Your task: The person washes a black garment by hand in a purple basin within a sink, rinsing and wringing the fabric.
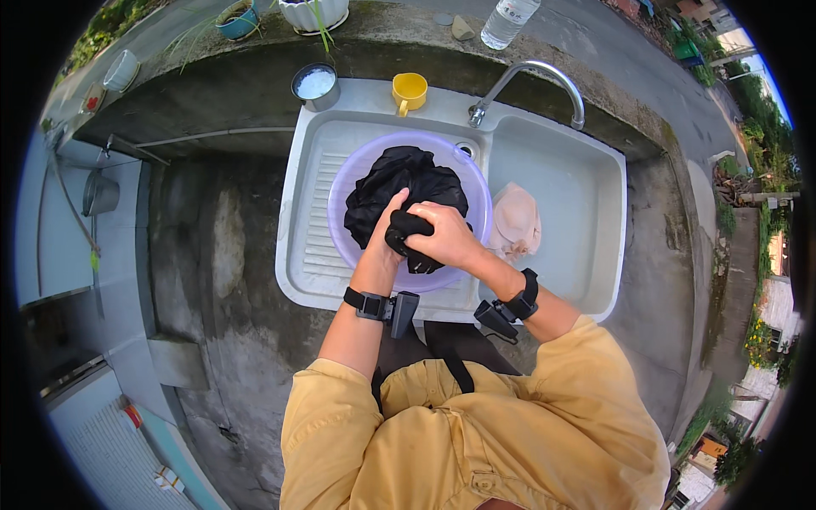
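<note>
Over a lilac plastic basin [344, 178], a bunched piece of black cloth [410, 231] is squeezed between my two hands. My right hand [444, 235] wraps its fingers around the bunch from the right. From the left, my left hand [389, 223] presses against the same bunch with its thumb up; its other fingers are mostly hidden. More black fabric [399, 174] fills the basin beneath and beyond my hands. The basin stands on the ribbed left side of a grey-white sink [297, 229]. A pale pink bra [516, 219] hangs over the divider into the right bowl.
Along the sink's back edge stand a metal cup [316, 87] with white contents, a yellow mug [409, 91] and a curved chrome faucet [535, 72]. Behind, a concrete ledge [382, 30] carries flower pots [313, 13] and a clear plastic bottle [508, 21].
</note>
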Demonstrator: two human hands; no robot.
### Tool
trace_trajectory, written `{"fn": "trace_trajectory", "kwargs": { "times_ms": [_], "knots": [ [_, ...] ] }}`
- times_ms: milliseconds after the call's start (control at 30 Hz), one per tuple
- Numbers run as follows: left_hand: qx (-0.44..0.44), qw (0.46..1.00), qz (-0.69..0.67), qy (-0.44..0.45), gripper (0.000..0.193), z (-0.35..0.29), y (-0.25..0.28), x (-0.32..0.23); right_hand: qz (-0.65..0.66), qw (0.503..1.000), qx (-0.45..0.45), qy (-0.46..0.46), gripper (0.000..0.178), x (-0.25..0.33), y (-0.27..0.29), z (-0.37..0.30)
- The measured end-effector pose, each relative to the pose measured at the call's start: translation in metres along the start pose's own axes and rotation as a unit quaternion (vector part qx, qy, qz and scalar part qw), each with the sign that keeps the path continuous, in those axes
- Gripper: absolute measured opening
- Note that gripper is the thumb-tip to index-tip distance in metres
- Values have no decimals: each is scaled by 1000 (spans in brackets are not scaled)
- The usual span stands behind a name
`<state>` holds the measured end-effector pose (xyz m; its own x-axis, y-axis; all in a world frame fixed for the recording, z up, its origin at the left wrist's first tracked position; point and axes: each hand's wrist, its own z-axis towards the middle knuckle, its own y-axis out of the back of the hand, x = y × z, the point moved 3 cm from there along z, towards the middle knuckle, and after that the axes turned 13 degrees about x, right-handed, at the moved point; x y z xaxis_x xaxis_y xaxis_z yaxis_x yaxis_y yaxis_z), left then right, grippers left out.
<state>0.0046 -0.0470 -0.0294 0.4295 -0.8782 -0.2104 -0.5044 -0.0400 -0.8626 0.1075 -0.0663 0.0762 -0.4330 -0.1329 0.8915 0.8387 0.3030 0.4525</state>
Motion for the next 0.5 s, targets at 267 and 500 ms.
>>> {"fn": "trace_trajectory", "kwargs": {
  "times_ms": [267, 500],
  "knots": [
    [-80, 972, -2, -222, 19, -10, -57, -3, -48, 980, -188, 44, 19, 8, 14, 15],
    [-5, 951, 135, -279, 28, -15, -85, -34, 205, 972, 5, -116, 43, -68, 66, 12]
  ]
}}
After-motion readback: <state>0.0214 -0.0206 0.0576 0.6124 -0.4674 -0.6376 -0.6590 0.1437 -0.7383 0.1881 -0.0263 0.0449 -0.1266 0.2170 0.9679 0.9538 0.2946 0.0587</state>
